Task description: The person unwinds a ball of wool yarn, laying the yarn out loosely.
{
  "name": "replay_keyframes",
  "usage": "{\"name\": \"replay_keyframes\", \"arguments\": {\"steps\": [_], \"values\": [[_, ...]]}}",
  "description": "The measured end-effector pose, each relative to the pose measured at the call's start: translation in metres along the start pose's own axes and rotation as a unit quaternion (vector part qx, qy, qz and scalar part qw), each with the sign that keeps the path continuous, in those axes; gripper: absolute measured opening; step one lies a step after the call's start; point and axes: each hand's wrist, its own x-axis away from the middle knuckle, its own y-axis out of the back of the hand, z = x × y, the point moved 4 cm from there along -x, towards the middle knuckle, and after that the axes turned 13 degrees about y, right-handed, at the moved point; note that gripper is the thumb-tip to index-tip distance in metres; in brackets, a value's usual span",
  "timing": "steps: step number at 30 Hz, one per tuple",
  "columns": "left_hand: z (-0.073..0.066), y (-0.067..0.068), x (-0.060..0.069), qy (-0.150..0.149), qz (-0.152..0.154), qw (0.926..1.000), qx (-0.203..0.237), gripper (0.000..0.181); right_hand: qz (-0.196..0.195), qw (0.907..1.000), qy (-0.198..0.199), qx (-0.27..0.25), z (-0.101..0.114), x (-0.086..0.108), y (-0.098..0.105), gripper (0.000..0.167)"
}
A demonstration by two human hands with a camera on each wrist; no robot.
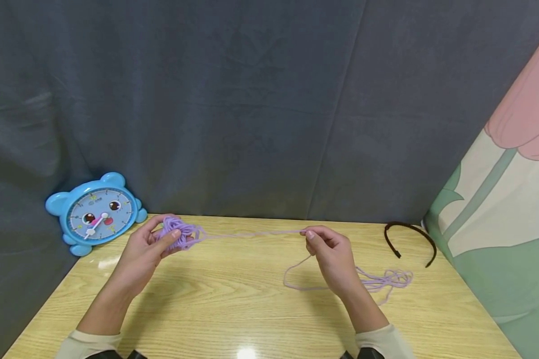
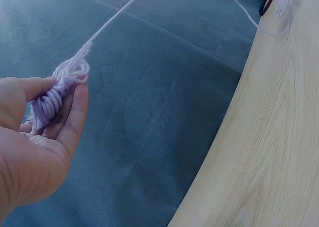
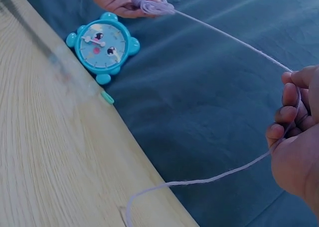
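Note:
A bundle of lilac yarn (image 1: 179, 233) is held in my left hand (image 1: 145, 252), thumb on one side and fingers behind it; loops stick out past the fingertips in the left wrist view. From the bundle a single strand (image 1: 251, 234) runs taut to the right. My right hand (image 1: 334, 257) pinches that strand between thumb and forefinger, its other fingers curled. Below the right hand the yarn hangs in a slack curve (image 3: 214, 178) down to the table. It leads toward a loose pile of the same yarn (image 1: 393, 280) beyond the right wrist.
A blue bear-shaped toy clock (image 1: 101, 214) leans at the table's back left corner. Toward the back right lies a dark headband (image 1: 410, 228). A dark grey cloth (image 1: 251, 109) hangs behind the wooden table (image 1: 233, 299), and a flower-patterned cloth (image 1: 498, 209) borders the right.

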Motion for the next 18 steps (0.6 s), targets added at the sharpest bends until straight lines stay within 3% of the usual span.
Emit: {"name": "replay_keyframes", "arguments": {"steps": [7,18], "values": [[-0.001,0.001,0.001,0.002,-0.007,0.9998,-0.019,0.035,-0.019,0.9998,0.000,-0.008,0.002,0.003,0.012,0.016],[-0.001,0.001,-0.001,-0.030,-0.001,0.9996,0.000,0.033,-0.048,0.9980,0.028,-0.032,0.010,0.003,0.030,0.019]]}}
